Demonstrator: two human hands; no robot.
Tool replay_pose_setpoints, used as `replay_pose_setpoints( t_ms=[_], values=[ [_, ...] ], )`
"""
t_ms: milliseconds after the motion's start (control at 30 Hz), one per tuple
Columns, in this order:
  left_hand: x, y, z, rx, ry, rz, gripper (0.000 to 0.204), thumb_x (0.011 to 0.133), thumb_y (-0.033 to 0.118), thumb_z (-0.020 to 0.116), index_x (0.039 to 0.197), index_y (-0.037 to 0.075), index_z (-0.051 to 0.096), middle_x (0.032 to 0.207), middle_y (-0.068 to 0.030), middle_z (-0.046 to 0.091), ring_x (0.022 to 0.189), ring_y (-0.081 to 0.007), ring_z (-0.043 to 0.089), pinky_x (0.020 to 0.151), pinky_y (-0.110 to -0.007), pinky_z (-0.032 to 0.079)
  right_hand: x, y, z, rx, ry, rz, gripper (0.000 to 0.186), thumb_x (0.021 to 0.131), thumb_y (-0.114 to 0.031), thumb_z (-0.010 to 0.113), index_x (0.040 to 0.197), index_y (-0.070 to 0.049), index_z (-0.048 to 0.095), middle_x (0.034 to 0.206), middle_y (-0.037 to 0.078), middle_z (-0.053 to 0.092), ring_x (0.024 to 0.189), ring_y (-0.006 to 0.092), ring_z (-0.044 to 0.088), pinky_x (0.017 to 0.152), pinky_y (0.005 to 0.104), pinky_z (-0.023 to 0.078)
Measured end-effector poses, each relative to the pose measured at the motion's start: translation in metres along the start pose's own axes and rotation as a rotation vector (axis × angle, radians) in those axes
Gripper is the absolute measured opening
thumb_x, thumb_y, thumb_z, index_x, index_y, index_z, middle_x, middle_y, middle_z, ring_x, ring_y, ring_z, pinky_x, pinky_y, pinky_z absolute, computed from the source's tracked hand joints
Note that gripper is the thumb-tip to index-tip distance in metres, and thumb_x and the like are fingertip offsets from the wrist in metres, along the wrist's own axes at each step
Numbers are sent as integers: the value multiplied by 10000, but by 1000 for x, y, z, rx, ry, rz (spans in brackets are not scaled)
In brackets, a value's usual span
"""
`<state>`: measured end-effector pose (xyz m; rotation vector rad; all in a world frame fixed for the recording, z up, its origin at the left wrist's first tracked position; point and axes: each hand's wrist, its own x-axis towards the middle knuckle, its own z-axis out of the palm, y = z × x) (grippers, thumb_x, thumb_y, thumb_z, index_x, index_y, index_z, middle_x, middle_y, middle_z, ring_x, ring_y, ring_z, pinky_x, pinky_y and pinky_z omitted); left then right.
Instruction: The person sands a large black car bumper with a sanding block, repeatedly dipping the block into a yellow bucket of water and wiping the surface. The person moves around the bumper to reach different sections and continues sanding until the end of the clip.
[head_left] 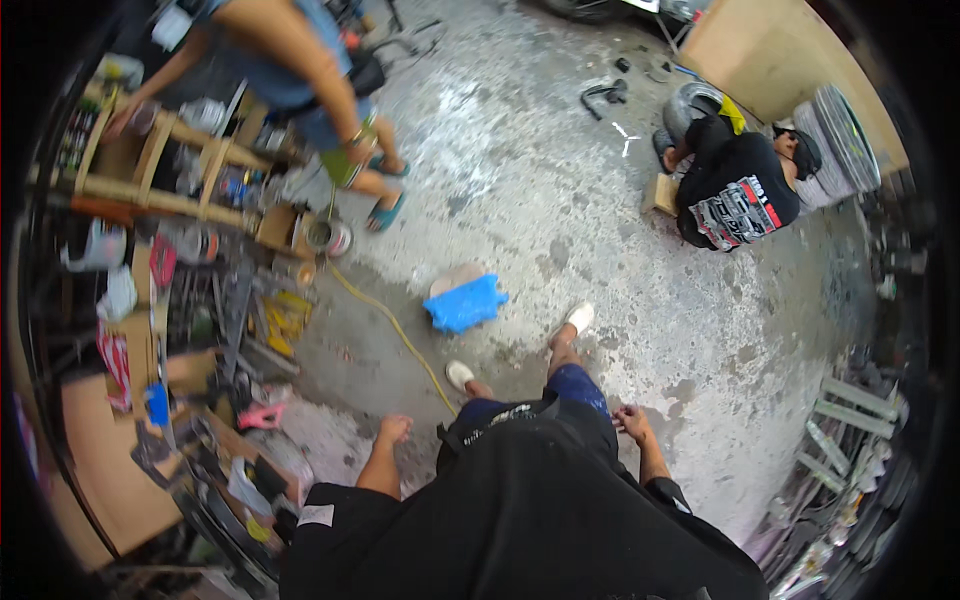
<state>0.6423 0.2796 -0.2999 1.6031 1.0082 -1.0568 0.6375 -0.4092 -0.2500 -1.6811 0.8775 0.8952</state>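
Observation:
My left hand hangs beside my left hip, its fingers curled in, and no object shows in it. By my right thigh my right hand hangs with loosely bent fingers a little apart, holding nothing visible. Neither hand touches a thing. On the concrete floor ahead of my feet lies a flat blue piece with notched edges, resting over a round pale disc. A yellow hose or cord runs along the floor from near a bucket toward my left foot.
Left, a co-worker leans over a wooden rack; an open bucket stands nearby. Tools and a pink-handled item clutter the left. Right, another person crouches by a tire and stacked rims. Metal parts lie lower right.

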Motion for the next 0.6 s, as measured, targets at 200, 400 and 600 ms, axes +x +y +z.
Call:
replay_pose_setpoints(
  t_ms=[200,400,600],
  values=[
    [25,224,110,634,71,377,209,919,153,614,797,33,735,667,-77,679,525,-186,625,492,-356,496,63,12,-124,104,-34,180,293,971,-301,684,1124,-51,662,1003,112,747,780,229,726,652,371,593],
    [2,509,228,312,11,721,250,934,230,674,942,-3,763,716,-91,715,653,-170,692,611,-335,537,103,-75,-281,237,183,123,300,956,-296,692,1141,-63,654,1012,120,742,756,228,717,634,389,586],
    [33,655,254,382,73,922,259,960,252,662,1046,30,763,766,-103,734,656,-188,698,646,-366,556,198,-182,-378,336,364,-8,274,952,-269,681,1133,-67,638,976,141,738,739,254,715,609,410,589]
  ],
)
